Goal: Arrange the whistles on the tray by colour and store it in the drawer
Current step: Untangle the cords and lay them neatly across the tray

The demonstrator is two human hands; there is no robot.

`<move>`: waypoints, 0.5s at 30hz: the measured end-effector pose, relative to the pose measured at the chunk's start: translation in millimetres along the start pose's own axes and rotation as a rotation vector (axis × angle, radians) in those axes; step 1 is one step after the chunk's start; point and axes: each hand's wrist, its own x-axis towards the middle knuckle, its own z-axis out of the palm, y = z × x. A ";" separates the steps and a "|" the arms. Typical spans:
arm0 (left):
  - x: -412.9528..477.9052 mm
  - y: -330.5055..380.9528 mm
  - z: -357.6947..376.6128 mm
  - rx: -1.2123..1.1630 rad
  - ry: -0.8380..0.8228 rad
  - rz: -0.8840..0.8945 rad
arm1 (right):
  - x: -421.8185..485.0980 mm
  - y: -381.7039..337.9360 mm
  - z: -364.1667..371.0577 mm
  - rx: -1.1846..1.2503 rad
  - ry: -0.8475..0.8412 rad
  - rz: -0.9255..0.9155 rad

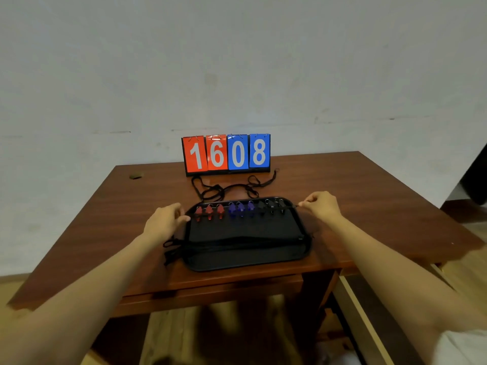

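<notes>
Both hands are at the ends of the black tray (245, 230) on the brown surface (369, 196): the right hand (321, 206) pinches a thin black cord (291, 206) by the right corner, and the left hand (163, 222) curls its fingers (184, 218) at the left rim, holding what, one cannot tell. It looks best to tuck the loose cords (224, 245) in, then lift the tray flat so nothing slides. In the tray, nine whistles (240, 208) sit in a far row: three red, three blue, three black.

scoreboard (226, 153) | red cards: "16" | blue cards: "08" | glare slight, digits seem clear
</notes>
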 end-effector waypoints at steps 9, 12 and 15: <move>-20.8 -16.7 40.4 0.067 -0.067 -0.042 | -18.6 32.7 13.1 -0.017 -0.034 0.128; -21.9 -22.9 47.3 0.081 -0.014 -0.063 | -21.0 41.3 15.0 -0.020 -0.060 0.135; -23.8 -25.1 47.9 0.108 0.028 -0.039 | -22.3 45.4 16.4 -0.030 -0.077 0.147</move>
